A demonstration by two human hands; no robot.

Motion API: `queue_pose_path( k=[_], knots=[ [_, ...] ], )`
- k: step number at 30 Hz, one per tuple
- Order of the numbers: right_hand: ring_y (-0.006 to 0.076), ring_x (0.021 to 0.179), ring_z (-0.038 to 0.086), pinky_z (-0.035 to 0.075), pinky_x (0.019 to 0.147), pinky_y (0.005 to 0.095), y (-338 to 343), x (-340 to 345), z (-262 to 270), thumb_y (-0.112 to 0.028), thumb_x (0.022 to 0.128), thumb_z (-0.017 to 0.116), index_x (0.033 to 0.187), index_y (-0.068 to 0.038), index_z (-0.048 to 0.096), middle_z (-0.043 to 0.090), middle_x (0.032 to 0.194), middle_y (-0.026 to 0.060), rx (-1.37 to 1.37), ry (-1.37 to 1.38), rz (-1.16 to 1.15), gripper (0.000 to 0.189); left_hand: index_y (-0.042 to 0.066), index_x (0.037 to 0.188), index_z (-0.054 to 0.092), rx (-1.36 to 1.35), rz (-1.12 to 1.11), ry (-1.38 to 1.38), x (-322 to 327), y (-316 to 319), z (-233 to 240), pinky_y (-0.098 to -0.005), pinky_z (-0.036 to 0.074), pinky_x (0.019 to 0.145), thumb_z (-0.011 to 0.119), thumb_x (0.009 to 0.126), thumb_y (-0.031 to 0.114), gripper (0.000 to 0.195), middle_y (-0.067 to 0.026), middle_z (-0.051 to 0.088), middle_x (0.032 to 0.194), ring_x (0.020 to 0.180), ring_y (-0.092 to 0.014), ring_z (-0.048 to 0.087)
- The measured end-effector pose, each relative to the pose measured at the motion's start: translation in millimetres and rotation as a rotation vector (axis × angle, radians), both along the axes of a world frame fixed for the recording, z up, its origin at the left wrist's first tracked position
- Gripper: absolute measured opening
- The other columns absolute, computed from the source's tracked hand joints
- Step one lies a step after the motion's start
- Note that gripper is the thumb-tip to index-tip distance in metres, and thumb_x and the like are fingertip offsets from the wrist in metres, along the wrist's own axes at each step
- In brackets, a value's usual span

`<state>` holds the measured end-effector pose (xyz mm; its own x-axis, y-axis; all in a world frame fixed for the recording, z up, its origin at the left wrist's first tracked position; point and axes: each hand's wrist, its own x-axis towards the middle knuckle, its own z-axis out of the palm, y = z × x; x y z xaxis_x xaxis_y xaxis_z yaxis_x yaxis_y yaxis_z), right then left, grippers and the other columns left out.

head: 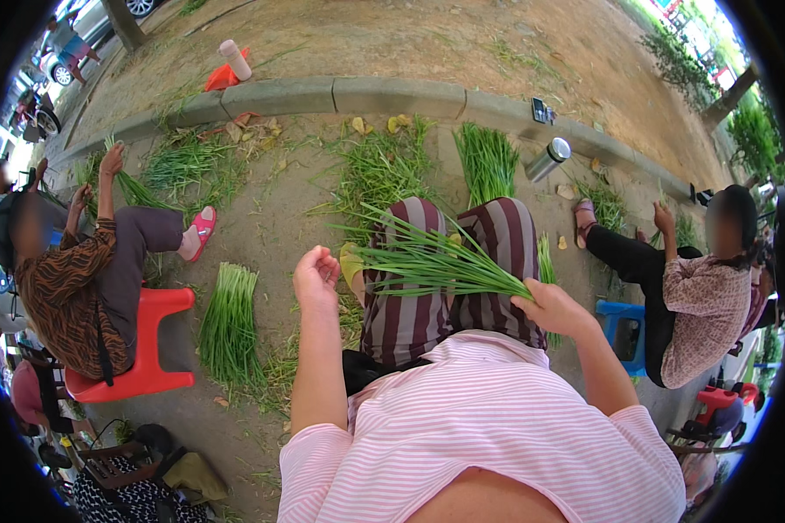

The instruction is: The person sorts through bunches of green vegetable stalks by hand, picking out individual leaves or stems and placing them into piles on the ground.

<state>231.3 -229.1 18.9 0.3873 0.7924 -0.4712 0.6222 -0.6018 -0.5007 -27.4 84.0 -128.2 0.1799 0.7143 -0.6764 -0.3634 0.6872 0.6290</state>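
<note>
My right hand (553, 306) grips a bunch of long green chives (441, 265) by one end, above my striped trousers. The leaves fan out to the left, across both knees. My left hand (317, 274) is raised beside the left knee, fingers loosely curled, with nothing visible in it. A neat pile of chives (229, 323) lies on the ground to my left. Beyond my knees, another upright-looking bundle (488, 160) lies next to a loose, messy heap of green leaves (384, 170). A smaller bundle (547, 265) shows beside my right knee.
A concrete kerb (399, 96) crosses ahead, with a pink bottle (235, 60) on a red bag (220, 78) and a phone (538, 110). A steel tumbler (548, 159) stands nearer. People sit on a red stool (163, 314) at left and a blue stool (621, 333) at right, both handling greens.
</note>
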Motion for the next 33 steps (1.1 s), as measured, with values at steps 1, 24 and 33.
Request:
queue_pose_path(
  k=[1,24,33],
  knots=[
    [0.0463,0.072,0.058,0.045,0.063,0.0502,0,0,0,-0.032,0.097,0.062,0.09,0.001,0.051,0.058,0.074,0.0267,-0.005,0.013,-0.014,0.035,0.011,0.085,0.067,-0.016,0.001,-0.003,-6,7,-4,-0.032,0.051,0.07,0.067,0.089,0.022,0.012,0.0015,0.063,0.074,0.071,-0.013,0.061],
    [0.0407,0.066,0.056,0.045,0.062,0.0462,-4,-1,-3,-0.033,0.096,0.062,0.088,0.0,0.051,0.057,0.072,0.0239,-0.039,0.05,-0.096,0.036,0.004,0.107,0.072,0.781,-0.527,0.55,-35,-11,22,-0.0294,0.053,0.085,0.071,0.086,0.005,0.021,-0.0066,0.069,0.104,0.092,-0.017,0.066],
    [0.0409,0.067,0.057,0.045,0.062,0.0462,-3,-2,-1,-0.033,0.096,0.063,0.089,0.0,0.053,0.058,0.072,0.0234,-0.006,0.063,-0.104,0.035,0.004,0.108,0.072,0.947,-0.665,0.452,-25,-18,26,-0.0275,0.052,0.081,0.072,0.087,0.006,0.022,-0.0036,0.073,0.105,0.093,-0.013,0.067]
  ],
)
